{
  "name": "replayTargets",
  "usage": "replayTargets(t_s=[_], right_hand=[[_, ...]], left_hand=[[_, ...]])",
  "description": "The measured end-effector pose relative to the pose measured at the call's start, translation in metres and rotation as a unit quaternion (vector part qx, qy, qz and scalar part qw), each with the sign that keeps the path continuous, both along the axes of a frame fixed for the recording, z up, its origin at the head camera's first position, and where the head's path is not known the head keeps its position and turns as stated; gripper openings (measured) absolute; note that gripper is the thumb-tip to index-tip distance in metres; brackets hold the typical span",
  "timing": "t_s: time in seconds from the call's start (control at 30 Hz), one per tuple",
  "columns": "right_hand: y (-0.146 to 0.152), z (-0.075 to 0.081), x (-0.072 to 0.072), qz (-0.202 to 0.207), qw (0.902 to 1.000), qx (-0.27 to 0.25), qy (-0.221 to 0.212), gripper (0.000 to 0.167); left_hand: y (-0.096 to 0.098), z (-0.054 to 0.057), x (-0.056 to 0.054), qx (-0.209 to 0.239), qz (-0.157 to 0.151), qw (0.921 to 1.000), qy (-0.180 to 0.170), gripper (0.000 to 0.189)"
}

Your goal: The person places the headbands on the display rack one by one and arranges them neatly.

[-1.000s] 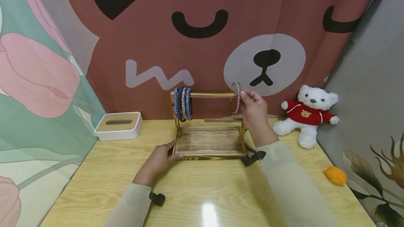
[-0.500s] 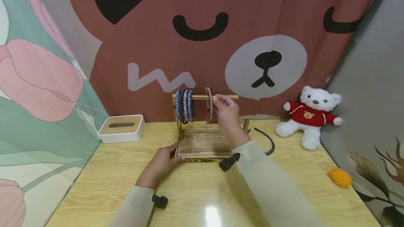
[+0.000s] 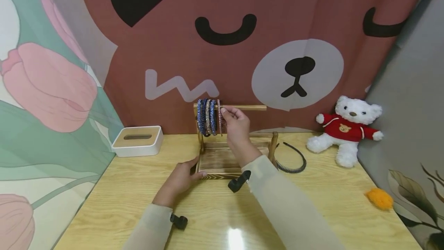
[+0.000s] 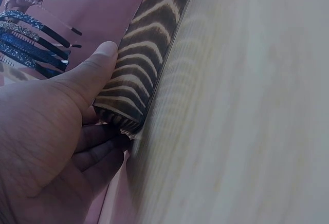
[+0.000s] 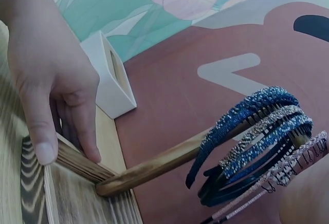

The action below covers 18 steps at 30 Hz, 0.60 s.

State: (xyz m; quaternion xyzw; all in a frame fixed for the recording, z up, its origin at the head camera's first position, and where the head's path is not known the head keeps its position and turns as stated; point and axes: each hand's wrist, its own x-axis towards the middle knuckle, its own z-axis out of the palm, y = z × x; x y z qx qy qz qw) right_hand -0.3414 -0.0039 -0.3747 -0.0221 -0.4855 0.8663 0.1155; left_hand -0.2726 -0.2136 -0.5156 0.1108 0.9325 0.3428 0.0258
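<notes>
My right hand (image 3: 238,128) pinches a thin pink beaded headband (image 3: 220,122) that hangs over the top bar (image 3: 254,107) of a wooden display stand (image 3: 222,177). Just left of it on the bar hang several glittery headbands (image 3: 200,117), blue and silver-beige; a small gap separates them from the pink one. In the right wrist view the pink headband (image 5: 303,157) shows fine comb teeth, and only part of the right hand (image 5: 308,198) is visible. My left hand (image 3: 180,176) grips the stand's front left corner, thumb on the striped front rail (image 4: 139,59).
A dark toothed headband (image 3: 295,171) lies on the table right of the stand. At the back left sits a white tissue box (image 3: 137,149). A white teddy bear (image 3: 347,120) in a red sweater leans at the back right, with an orange fluffy item (image 3: 379,198) in front.
My right hand has carried the pink headband leftward along the bar, from its right end to beside the other headbands. The left hand stays on the stand's corner. The view shifts slightly.
</notes>
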Motion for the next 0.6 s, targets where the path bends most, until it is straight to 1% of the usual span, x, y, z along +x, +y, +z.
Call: replayTargets(t_s=[0.07,0.1,0.23,0.3,0.47,0.6], right_hand=[[-0.0024,0.0001,-0.0004,0.0,1.0,-0.007,-0.001,0.007],[-0.0034,0.0003,-0.0002,0.0,1.0,-0.009,-0.002,0.008],[-0.0051,-0.0004,0.0007,0.002,0.9999,-0.009,-0.01,0.001],[-0.0057,-0.0006,0.0009,0.003,0.9999,-0.009,-0.011,0.005],[-0.0073,-0.0006,0.0004,0.001,0.9999,-0.007,-0.013,0.003],[-0.0091,-0.0017,0.0,-0.002,0.9998,0.005,-0.017,0.003]], left_hand=[[0.0,-0.0005,-0.0007,-0.001,0.0,1.0,0.002,0.079],[-0.0001,-0.0007,-0.0009,0.0,0.0,1.0,0.003,0.079],[0.0004,-0.0023,-0.0012,0.003,0.001,1.0,0.006,0.079],[0.0005,-0.0022,-0.001,0.007,0.002,0.9999,0.007,0.079],[0.0005,-0.0012,-0.0009,0.011,0.004,0.9999,0.01,0.079],[-0.0002,-0.0018,-0.0007,0.012,0.005,0.9999,0.009,0.079]])
